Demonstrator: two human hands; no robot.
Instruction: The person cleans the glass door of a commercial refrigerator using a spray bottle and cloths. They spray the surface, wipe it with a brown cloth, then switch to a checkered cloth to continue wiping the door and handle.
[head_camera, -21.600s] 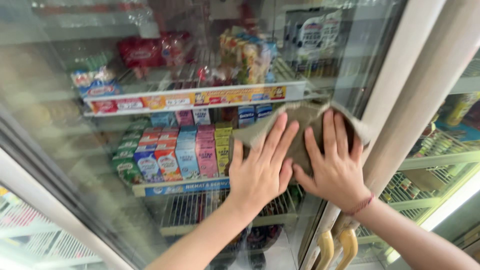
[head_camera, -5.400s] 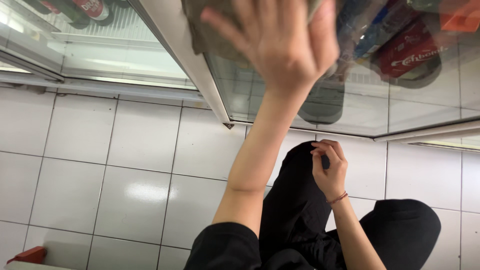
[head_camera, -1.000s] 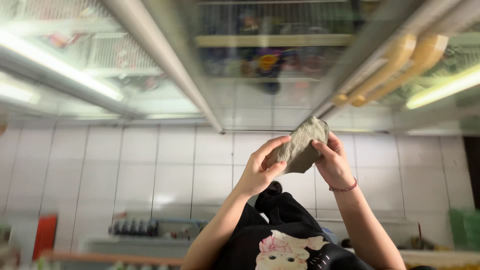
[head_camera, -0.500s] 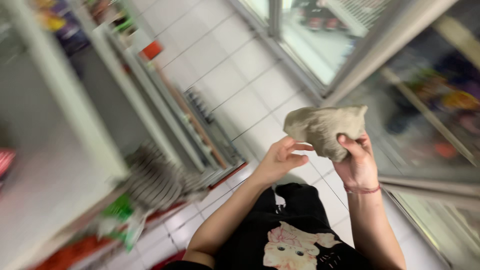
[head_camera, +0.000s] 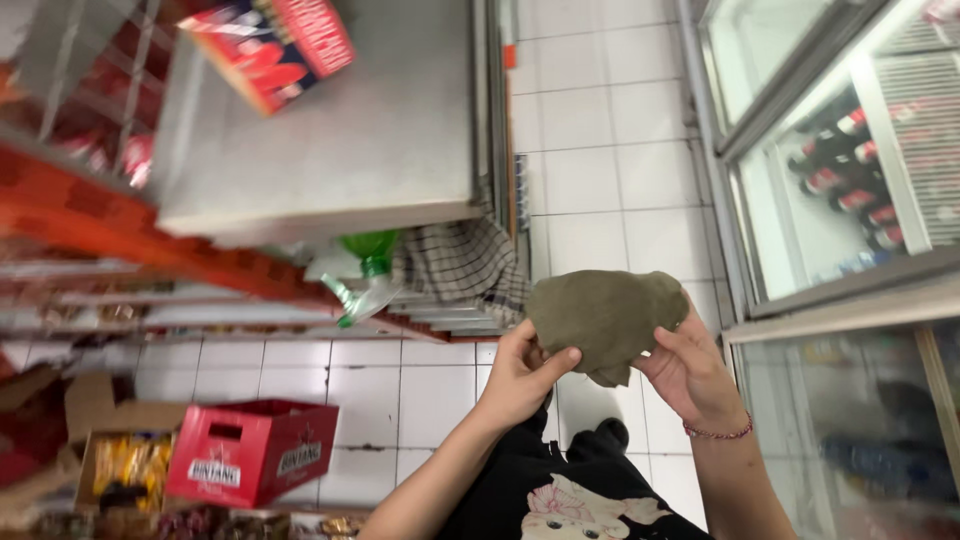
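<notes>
An olive-green cloth (head_camera: 606, 318) is bunched up in front of my chest, over the white tiled floor. My left hand (head_camera: 523, 372) pinches its left edge between thumb and fingers. My right hand (head_camera: 690, 372), with a thin red band on the wrist, grips the cloth's right side from below. The cloth touches nothing else.
A glass-door cooler (head_camera: 850, 170) with bottles stands at the right. At the left are a grey metal counter (head_camera: 330, 130), a checked cloth (head_camera: 465, 265), a green spray bottle (head_camera: 365, 275), red shelving, and a red crate (head_camera: 250, 452) on the floor.
My view has swung away from the cooler door toward the floor and the counter. The cloth, earlier pressed on the glass, is now held between both hands and off the door.
</notes>
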